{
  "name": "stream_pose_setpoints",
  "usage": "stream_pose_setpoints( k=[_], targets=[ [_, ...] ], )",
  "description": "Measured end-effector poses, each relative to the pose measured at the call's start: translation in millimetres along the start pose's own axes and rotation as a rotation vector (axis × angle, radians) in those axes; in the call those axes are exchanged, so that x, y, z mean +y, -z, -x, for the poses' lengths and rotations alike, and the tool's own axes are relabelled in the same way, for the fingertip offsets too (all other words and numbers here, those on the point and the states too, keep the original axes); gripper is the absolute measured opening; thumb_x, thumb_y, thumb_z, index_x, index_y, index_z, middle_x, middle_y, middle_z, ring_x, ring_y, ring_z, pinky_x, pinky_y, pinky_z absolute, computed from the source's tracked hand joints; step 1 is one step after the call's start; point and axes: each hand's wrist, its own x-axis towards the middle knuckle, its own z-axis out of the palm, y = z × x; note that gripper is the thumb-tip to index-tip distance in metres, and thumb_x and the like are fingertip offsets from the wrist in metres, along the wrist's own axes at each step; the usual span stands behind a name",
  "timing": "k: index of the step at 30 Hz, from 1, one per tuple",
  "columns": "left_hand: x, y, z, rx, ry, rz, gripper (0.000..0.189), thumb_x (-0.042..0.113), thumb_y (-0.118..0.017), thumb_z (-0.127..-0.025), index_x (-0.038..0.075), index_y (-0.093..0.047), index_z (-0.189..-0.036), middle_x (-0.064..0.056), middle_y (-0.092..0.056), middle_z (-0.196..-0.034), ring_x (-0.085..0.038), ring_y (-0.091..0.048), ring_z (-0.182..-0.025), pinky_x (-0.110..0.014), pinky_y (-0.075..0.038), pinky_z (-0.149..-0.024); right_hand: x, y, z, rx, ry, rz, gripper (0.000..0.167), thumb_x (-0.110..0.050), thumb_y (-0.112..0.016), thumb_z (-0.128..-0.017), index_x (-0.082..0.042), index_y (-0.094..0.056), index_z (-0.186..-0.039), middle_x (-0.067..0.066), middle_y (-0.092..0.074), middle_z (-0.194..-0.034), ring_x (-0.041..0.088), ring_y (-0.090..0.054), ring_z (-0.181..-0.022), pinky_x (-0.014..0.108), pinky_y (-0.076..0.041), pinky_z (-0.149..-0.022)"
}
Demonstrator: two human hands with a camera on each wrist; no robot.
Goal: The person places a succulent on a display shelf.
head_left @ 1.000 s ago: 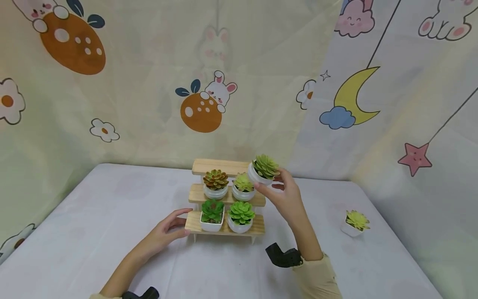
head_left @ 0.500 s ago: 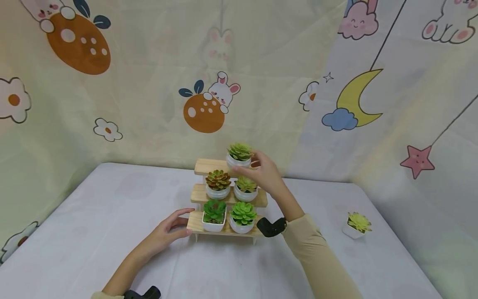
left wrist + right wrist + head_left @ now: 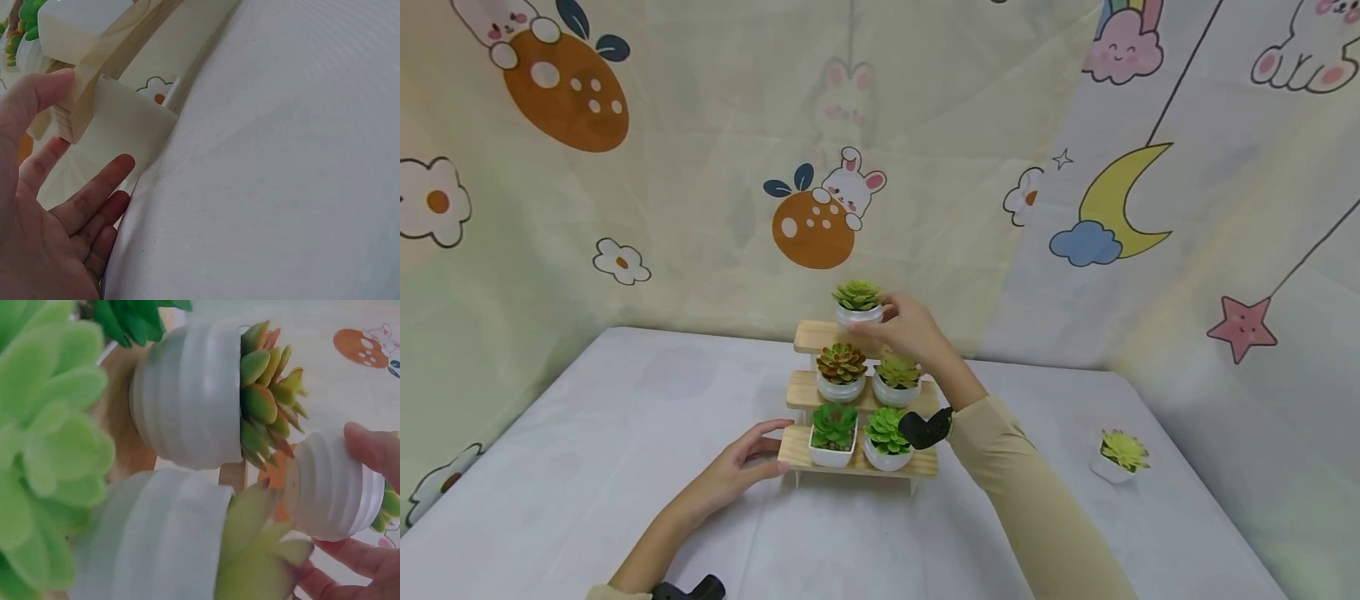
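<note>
My right hand (image 3: 913, 333) grips a potted succulent (image 3: 857, 302) by its white ribbed pot, upright at the top tier of a three-tier wooden plant stand (image 3: 808, 337). In the right wrist view, the thumb and fingers hold opposite sides of this round pot (image 3: 331, 487). At the stand's lowest tier, my left hand (image 3: 741, 461) pinches the left end of the board (image 3: 84, 103), thumb on top and index finger beneath. A reddish-green succulent (image 3: 841, 367) and a pale green one (image 3: 898, 375) stand on the middle tier, the latter partly behind my right wrist.
On the lowest tier are a dark green succulent (image 3: 833, 429) in a square pot and a bright green one (image 3: 886, 433), overlapped by the black wrist mount (image 3: 927, 429). Another small succulent (image 3: 1122, 454) stands at the right of the white-covered table (image 3: 625, 433). A printed cloth backdrop (image 3: 715, 208) hangs behind.
My right hand has carried the potted succulent leftward over the top tier, and the pot has gone from tilted to upright. The left hand keeps its hold on the stand.
</note>
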Motion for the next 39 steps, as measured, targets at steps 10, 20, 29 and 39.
stream_pose_setpoints(
  k=[10, 20, 29, 39],
  targets=[
    [-1.6, -1.1, -0.9, -0.001, -0.014, 0.008, 0.059, 0.028, -0.063, -0.088, 0.018, -0.037, -0.14, -0.014, -0.057, -0.123, -0.029, -0.051, -0.117, -0.038, -0.041, -0.09, -13.1, -12.8, -2.1, 0.005, -0.022, 0.105, 0.065, -0.043, -0.073, -0.077, -0.006, -0.049, -0.124, 0.013, -0.057, -0.113, 0.025, -0.056, -0.096, 0.034, -0.049, -0.072],
    [-1.8, -1.3, 0.0, 0.006, -0.004, 0.016, 0.059, 0.028, -0.063, -0.088, 0.019, -0.038, -0.14, -0.014, -0.057, -0.123, -0.029, -0.05, -0.117, -0.041, -0.042, -0.091, -17.6, -18.0, -2.9, -0.03, -0.058, 0.259, 0.074, -0.05, -0.067, -0.08, -0.006, -0.044, -0.134, 0.013, -0.051, -0.132, 0.03, -0.051, -0.115, 0.044, -0.045, -0.089],
    [-0.5, -0.8, 0.6, 0.034, 0.0, -0.001, 0.058, 0.027, -0.065, -0.087, 0.021, -0.04, -0.139, -0.011, -0.059, -0.121, -0.027, -0.052, -0.116, -0.051, -0.036, -0.097, -24.6, -20.9, -1.4, -0.004, -0.116, 0.285, 0.081, -0.059, -0.063, -0.079, -0.009, -0.04, -0.139, 0.011, -0.046, -0.138, 0.034, -0.043, -0.126, 0.053, -0.037, -0.098],
    [-1.1, -1.4, -1.4, 0.037, 0.002, -0.012, 0.059, 0.028, -0.065, -0.086, 0.021, -0.039, -0.139, -0.011, -0.059, -0.122, -0.026, -0.053, -0.116, -0.053, -0.035, -0.097, -18.0, -19.0, 1.5, -0.009, -0.083, 0.22, 0.083, -0.058, -0.063, -0.079, -0.009, -0.036, -0.141, 0.012, -0.048, -0.135, 0.031, -0.045, -0.122, 0.048, -0.041, -0.094]
  ],
)
